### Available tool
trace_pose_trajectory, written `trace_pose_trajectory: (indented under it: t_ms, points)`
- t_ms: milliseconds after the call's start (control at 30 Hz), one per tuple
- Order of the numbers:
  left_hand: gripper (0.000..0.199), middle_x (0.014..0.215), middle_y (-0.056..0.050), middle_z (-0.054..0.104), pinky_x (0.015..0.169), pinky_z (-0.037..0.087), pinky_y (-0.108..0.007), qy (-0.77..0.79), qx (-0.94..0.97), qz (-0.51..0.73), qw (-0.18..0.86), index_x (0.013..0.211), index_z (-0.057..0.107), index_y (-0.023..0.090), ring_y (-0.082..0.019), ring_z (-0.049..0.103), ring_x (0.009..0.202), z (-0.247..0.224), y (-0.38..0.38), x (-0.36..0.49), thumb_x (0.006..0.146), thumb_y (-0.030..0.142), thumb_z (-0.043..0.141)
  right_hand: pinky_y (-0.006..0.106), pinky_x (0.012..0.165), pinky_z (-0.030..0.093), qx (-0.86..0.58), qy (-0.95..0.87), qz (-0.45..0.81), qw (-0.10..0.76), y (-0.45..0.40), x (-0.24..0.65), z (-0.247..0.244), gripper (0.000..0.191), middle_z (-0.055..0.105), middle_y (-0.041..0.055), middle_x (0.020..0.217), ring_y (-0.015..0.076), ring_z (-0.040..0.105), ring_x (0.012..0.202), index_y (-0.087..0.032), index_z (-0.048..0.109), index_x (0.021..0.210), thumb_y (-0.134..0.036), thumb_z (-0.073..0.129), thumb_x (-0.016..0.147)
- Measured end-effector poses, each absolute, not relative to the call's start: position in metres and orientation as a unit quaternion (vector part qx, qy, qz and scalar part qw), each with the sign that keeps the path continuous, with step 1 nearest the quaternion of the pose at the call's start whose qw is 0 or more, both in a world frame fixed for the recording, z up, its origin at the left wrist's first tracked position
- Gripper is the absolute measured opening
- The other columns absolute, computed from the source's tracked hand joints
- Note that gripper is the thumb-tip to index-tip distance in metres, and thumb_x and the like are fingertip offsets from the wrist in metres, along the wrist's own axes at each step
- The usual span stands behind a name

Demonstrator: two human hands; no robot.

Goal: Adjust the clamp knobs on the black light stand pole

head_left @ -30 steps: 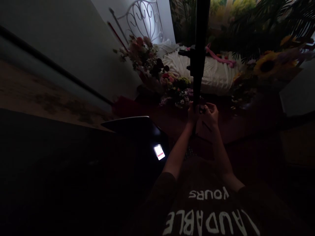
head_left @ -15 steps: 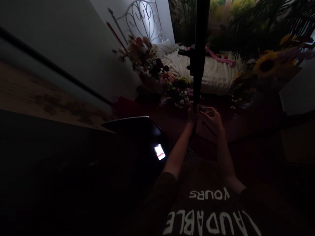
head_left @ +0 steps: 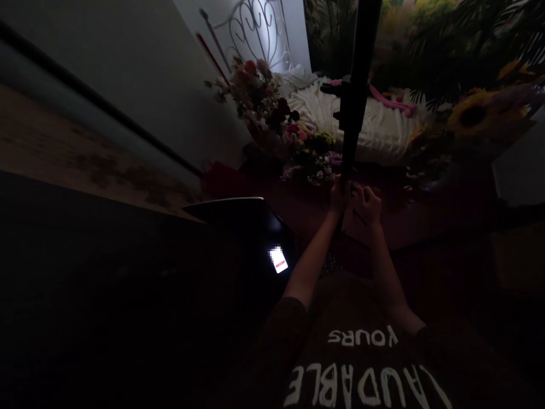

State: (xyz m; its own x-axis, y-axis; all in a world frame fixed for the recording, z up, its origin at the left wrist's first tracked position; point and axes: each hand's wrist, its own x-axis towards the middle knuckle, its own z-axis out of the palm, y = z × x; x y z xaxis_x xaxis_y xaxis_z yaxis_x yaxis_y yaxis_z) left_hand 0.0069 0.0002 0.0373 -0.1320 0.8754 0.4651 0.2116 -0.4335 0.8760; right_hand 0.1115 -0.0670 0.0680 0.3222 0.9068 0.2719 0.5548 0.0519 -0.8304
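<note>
A black stand pole [head_left: 351,130] rises in front of me and leans slightly right toward its top. Low on this pole, my left hand [head_left: 339,196] is wrapped round it. My right hand [head_left: 368,204] is just to the right, its fingers curled and pinched beside a small dark fitting [head_left: 354,192] on the pole. Darkness hides what those fingertips hold, if anything. Higher up, a black clamp collar [head_left: 346,99] with side knobs sits on the pole. Part of a thin dark leg shows below my right hand.
A lit phone [head_left: 279,260] lies on a dark surface to my left. Flower bouquets [head_left: 264,94] and a cream blanket [head_left: 323,111] are beyond the pole, with a metal headboard [head_left: 259,28] behind. At right are sunflowers [head_left: 472,115]. Another dark pole [head_left: 97,102] slants along the left wall.
The view has shifted a little, and the pole's top tilts further right. My left hand stays round the pole; my right hand has turned, its fingers more curled in.
</note>
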Motion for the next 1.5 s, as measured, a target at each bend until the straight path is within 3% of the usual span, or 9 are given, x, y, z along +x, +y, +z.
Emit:
trace_pose_trajectory:
  t_ms: [267,433,600,733,833,933,1067,1300,1500]
  points:
    - [0.042,0.076,-0.001,0.062,0.056,0.044,-0.023,0.458,0.593,0.601,0.279,0.113,0.060,0.024,-0.010,0.054,0.058,0.031,-0.001,0.008,0.097,0.057,0.041,0.024,0.053,0.038,-0.628,-0.476,0.350,0.507,-0.059,0.110,0.079,0.061,0.058,0.0004,0.058,0.0143,0.056,0.058,-0.020,0.063,0.069,-0.077,0.047,0.083]
    - [0.048,0.098,-0.006,0.068,0.082,0.053,-0.030,0.465,0.582,0.604,0.285,0.121,0.059,0.026,-0.015,0.065,0.086,0.020,-0.004,0.009,0.097,0.061,0.036,0.024,0.052,0.043,-0.594,-0.476,0.437,0.480,-0.072,0.130,0.088,0.064,0.064,0.0016,0.064,0.0134,0.059,0.058,-0.019,0.067,0.073,-0.082,0.056,0.074]
    - [0.060,0.140,-0.018,0.055,0.115,0.038,-0.044,0.517,0.549,0.589,0.290,0.139,0.048,0.019,-0.025,0.050,0.135,-0.021,-0.047,0.011,0.098,0.060,0.033,0.027,0.061,0.051,-0.608,-0.519,0.349,0.489,-0.100,0.163,0.132,0.050,0.073,0.0051,0.073,0.0172,0.068,0.069,-0.019,0.074,0.087,-0.066,0.057,0.086]
    - [0.079,0.154,-0.028,0.032,0.121,0.029,-0.051,0.579,0.545,0.519,0.314,0.150,0.029,0.010,-0.033,0.034,0.147,-0.061,-0.090,0.029,0.091,0.056,0.053,0.027,0.059,0.049,-0.648,-0.481,0.214,0.551,-0.131,0.197,0.177,0.038,0.072,0.0051,0.070,0.0159,0.066,0.061,-0.019,0.073,0.090,-0.052,0.056,0.091]
    - [0.077,0.154,-0.026,0.028,0.118,0.034,-0.051,0.575,0.539,0.476,0.390,0.149,0.026,0.013,-0.032,0.039,0.143,-0.075,-0.107,0.053,0.090,0.051,0.057,0.028,0.054,0.046,-0.659,-0.428,0.144,0.601,-0.162,0.230,0.196,0.039,0.070,0.0066,0.068,0.0145,0.061,0.051,-0.018,0.070,0.086,-0.052,0.053,0.092]
    - [0.064,0.150,-0.022,0.035,0.112,0.042,-0.049,0.521,0.567,0.427,0.475,0.144,0.031,0.019,-0.026,0.054,0.128,-0.071,-0.109,0.080,0.093,0.048,0.055,0.028,0.047,0.039,-0.697,-0.362,0.081,0.614,-0.198,0.269,0.196,0.047,0.064,0.0064,0.059,0.0133,0.053,0.044,-0.021,0.064,0.070,-0.058,0.046,0.093]
    - [0.053,0.144,-0.019,0.046,0.110,0.044,-0.045,0.399,0.644,0.400,0.516,0.136,0.041,0.019,-0.023,0.057,0.123,-0.043,-0.104,0.124,0.097,0.053,0.046,0.028,0.043,0.032,-0.766,-0.223,0.036,0.602,-0.244,0.314,0.174,0.052,0.056,0.0044,0.051,0.0115,0.045,0.040,-0.023,0.050,0.056,-0.062,0.045,0.091]
    - [0.050,0.133,-0.016,0.057,0.109,0.044,-0.042,0.160,0.750,0.377,0.520,0.131,0.049,0.018,-0.024,0.057,0.124,0.024,-0.120,0.219,0.096,0.055,0.045,0.021,0.040,0.034,-0.804,-0.136,0.231,0.531,-0.283,0.341,0.122,0.048,0.067,0.0047,0.061,0.0112,0.052,0.044,-0.019,0.065,0.075,-0.067,0.065,0.077]
    - [0.046,0.118,-0.014,0.064,0.091,0.050,-0.036,0.167,0.747,0.369,0.527,0.135,0.042,0.018,-0.021,0.064,0.103,0.040,-0.139,0.269,0.097,0.043,0.051,0.026,0.055,0.050,-0.751,-0.204,0.215,0.590,-0.273,0.340,0.097,0.053,0.074,0.0059,0.077,0.0193,0.068,0.068,-0.018,0.069,0.085,-0.064,0.079,0.060]
